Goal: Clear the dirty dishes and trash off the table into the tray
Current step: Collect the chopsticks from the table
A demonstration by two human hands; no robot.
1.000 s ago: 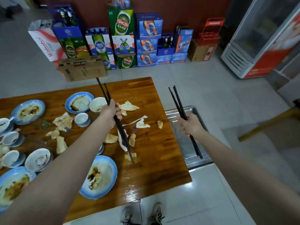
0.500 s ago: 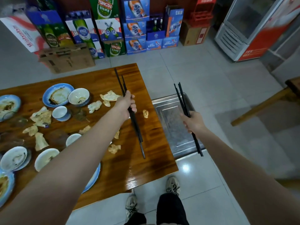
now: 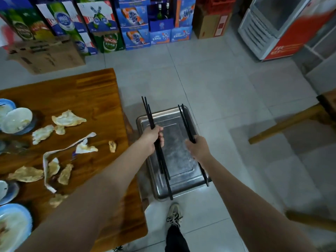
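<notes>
A steel tray [image 3: 179, 161] sits low beside the right end of the wooden table [image 3: 76, 91]. Over the tray's left half my left hand [image 3: 152, 138] grips a bundle of black chopsticks [image 3: 148, 113]. My right hand [image 3: 198, 149] holds a second pair of black chopsticks [image 3: 184, 118] over the tray's right side. Both bundles point away from me along the tray. Crumpled tissues [image 3: 68, 119], a paper strip [image 3: 60, 151] and dirty blue-rimmed plates and bowls [image 3: 17, 120] lie on the table at left.
Stacked beer cartons [image 3: 109, 24] and a cardboard box [image 3: 47, 55] line the far wall. A fridge [image 3: 278, 30] stands at the back right, with a wooden bench [image 3: 291, 117] to the right. My shoe [image 3: 174, 214] is on the tiled floor just below the tray.
My left hand has carried its chopsticks off the table and over the tray. The right hand has come in over the tray too. The view has swung right.
</notes>
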